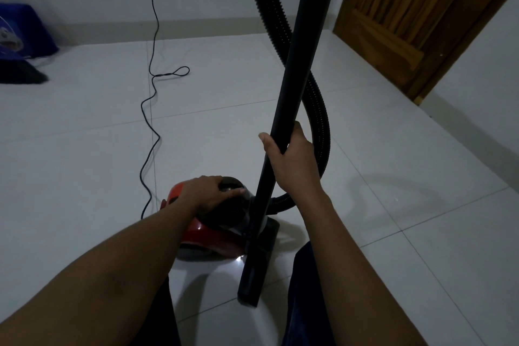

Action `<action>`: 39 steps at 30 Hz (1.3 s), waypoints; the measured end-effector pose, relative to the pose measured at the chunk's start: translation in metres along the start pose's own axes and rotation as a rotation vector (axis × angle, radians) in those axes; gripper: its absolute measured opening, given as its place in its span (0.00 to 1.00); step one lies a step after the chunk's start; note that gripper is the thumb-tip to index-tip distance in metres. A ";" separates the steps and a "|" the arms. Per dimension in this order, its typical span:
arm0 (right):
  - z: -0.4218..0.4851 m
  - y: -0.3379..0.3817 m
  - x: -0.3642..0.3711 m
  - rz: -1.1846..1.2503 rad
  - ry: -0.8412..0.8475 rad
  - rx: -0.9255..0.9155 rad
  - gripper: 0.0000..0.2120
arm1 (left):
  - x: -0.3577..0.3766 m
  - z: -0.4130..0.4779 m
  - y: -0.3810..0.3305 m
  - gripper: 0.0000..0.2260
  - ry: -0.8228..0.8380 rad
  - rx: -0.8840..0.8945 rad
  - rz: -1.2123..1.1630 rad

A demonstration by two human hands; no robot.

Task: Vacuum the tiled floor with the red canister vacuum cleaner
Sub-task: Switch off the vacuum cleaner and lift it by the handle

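Observation:
The red canister vacuum sits on the white tiled floor just in front of my legs. My left hand rests flat on the black top of the canister, fingers spread over its handle area. My right hand is wrapped around the long black wand, which stands steeply with its lower end near the floor. A black ribbed hose loops from the canister's front up behind the wand and out of the top of the view.
The black power cord snakes from the canister across the tiles and up the far white wall. A blue object and a dark item lie at the far left. A wooden door stands at the right.

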State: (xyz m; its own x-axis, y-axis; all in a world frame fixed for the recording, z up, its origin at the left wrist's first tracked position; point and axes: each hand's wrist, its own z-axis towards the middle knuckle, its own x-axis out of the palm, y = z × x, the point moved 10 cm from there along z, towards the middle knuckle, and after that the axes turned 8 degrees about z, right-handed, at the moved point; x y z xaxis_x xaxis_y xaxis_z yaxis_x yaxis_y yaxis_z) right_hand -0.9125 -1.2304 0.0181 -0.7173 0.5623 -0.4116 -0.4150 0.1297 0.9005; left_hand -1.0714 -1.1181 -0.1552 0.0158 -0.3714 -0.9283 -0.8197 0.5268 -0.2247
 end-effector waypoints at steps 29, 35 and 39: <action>0.013 0.103 -0.085 0.048 0.070 0.279 0.23 | -0.125 -0.076 -0.020 0.23 0.172 -0.104 -0.147; 0.040 0.239 -0.173 0.104 0.084 0.300 0.14 | -0.281 -0.141 -0.062 0.21 0.172 -0.125 -0.161; 0.067 0.343 -0.235 0.089 0.104 0.290 0.12 | -0.391 -0.175 -0.099 0.33 0.181 -0.098 -0.130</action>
State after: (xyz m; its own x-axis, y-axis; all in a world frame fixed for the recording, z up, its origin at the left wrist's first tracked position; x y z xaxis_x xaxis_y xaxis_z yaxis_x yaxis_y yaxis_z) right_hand -0.8485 -1.2630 0.4331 -0.8033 0.4973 -0.3276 -0.1815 0.3194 0.9301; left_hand -1.0962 -1.1586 0.2820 0.0287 -0.5669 -0.8233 -0.8695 0.3922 -0.3003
